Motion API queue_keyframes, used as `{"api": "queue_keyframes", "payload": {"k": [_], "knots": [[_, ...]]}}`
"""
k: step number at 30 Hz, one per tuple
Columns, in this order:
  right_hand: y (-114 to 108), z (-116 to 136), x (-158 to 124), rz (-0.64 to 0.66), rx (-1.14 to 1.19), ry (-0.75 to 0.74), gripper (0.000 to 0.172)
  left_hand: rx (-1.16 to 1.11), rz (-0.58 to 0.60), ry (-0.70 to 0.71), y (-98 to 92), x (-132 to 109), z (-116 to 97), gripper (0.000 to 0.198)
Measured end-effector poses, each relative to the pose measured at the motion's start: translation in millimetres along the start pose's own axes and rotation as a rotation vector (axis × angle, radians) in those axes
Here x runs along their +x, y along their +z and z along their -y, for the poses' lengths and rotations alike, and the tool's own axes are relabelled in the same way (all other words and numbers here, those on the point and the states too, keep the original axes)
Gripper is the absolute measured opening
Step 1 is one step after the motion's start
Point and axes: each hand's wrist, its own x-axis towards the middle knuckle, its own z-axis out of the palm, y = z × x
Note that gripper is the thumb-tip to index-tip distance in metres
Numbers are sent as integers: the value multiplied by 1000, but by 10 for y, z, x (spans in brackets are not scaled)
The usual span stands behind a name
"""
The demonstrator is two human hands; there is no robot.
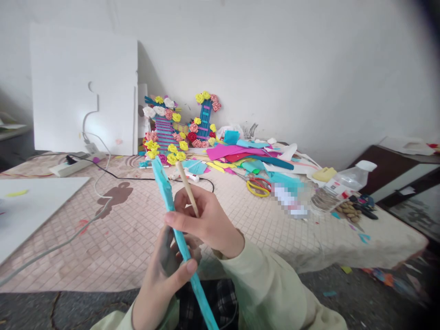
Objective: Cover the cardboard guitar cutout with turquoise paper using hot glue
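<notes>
A long, thin stick wrapped in turquoise paper point(181, 240) slants across the front of my view, its upper end wider and crinkled. My left hand point(161, 275) grips it from below, thumb pressed along its lower part. Higher up, my right hand point(202, 220) pinches the same wrapped stick between thumb and fingers. A plain wooden stick point(187, 188) is also tucked in my right hand, its blunt end pointing up. Some of my left fingers are hidden behind the wrapped stick and my right hand.
Paper-flower decorations point(165, 133) lean at the wall beside a white board point(82, 91). Behind my hands lie coloured paper sheets point(230, 151), yellow-handled scissors point(259, 187) and a glue gun point(187, 174). A plastic bottle point(343, 185) stands tilted at right; a power strip point(74, 165) and cables lie left.
</notes>
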Motion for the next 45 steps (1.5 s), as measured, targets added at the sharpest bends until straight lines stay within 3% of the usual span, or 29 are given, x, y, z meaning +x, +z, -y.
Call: {"api": "queue_keyframes", "payload": {"k": [7, 14, 22, 28, 35, 45], "knots": [[-27, -11, 4, 27, 52, 56, 27, 52, 32, 14, -17, -21, 17, 39], [-21, -8, 5, 11, 31, 91, 25, 102, 62, 10, 5, -5, -55, 26], [-77, -59, -49, 86, 22, 135, 24, -39, 5, -5, -32, -1, -8, 53], [-71, -106, -53, 69, -2, 148, 26, -34, 68, -7, -56, 14, -14, 51], [-61, -140, -24, 27, -19, 119, 26, -88, 12, -7, -34, 21, -5, 56], [-10, -148, -51, -36, -69, 72, 25, -95, 60, -44, -28, 53, -24, 61]]}}
